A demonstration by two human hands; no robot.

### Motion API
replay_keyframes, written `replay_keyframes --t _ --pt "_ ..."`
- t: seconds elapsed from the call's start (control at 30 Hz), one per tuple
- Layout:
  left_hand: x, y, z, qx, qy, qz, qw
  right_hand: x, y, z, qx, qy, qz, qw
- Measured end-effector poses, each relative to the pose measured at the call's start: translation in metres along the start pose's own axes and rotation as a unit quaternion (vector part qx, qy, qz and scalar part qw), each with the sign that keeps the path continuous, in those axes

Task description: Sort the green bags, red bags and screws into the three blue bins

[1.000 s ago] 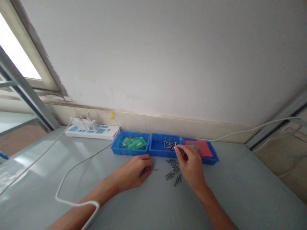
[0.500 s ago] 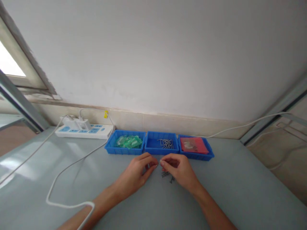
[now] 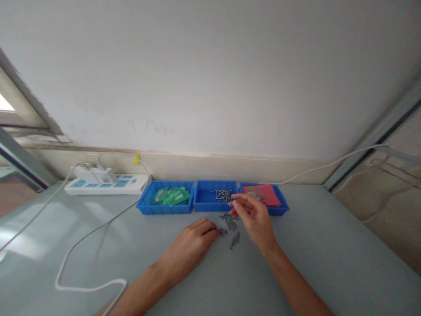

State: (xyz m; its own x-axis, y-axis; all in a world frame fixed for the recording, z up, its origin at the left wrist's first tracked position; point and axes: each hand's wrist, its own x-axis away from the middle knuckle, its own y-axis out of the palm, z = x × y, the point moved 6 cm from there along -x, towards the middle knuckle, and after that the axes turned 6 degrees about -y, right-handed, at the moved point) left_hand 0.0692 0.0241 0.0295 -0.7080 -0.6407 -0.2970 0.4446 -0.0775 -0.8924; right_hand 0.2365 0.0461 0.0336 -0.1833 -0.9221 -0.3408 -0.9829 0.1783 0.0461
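Observation:
My left hand [image 3: 197,239] rests low over the table with its fingers curled together; small dark screws [image 3: 222,232] lie right at its fingertips, and whether it grips one is hidden. My right hand [image 3: 255,217] is raised by the front of the middle blue bin [image 3: 210,207], thumb and forefinger pinched. Anything between them is too small to make out. A loose pile of screws [image 3: 230,223] lies on the table between the hands, with a few more screws [image 3: 234,240] nearer me. Inside the middle bin is a heap of silvery screws or nails [image 3: 223,195].
To the left stands a blue bin [image 3: 164,210] with green plastic packets [image 3: 171,196]. The right blue bin [image 3: 279,210] holds a red packet [image 3: 271,196]. A power strip [image 3: 131,186] with plugged-in chargers stands by the wall; a white cable [image 3: 88,289] crosses the table's left side.
My hands have moved apart. The right went up and right toward the bins, the left settled lower at the screws. More of the pile shows now. The view has shifted slightly.

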Motion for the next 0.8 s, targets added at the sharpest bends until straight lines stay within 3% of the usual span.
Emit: replay_keyframes --t 0.23,0.37,0.5,0.63,0.8 --pt "0.002 -0.011 -0.031 0.025 -0.053 0.046 0.997 0.004 0.005 0.001 0.042 -0.009 -0.038 0.998" --pt "0.003 -0.012 -0.036 0.063 -0.069 0.057 0.994 0.005 0.004 -0.001 0.12 -0.031 -0.054 0.991" --pt "0.003 -0.02 -0.036 0.129 -0.081 0.091 0.984 0.009 0.012 -0.001 0.186 -0.043 -0.11 0.975" --pt "0.003 -0.026 -0.032 0.185 -0.085 0.119 0.972 0.014 0.023 0.007 0.127 0.002 -0.174 0.977" --pt "0.003 -0.026 -0.03 0.205 -0.105 0.111 0.967 0.014 0.027 0.021 -0.002 0.079 -0.171 0.982"
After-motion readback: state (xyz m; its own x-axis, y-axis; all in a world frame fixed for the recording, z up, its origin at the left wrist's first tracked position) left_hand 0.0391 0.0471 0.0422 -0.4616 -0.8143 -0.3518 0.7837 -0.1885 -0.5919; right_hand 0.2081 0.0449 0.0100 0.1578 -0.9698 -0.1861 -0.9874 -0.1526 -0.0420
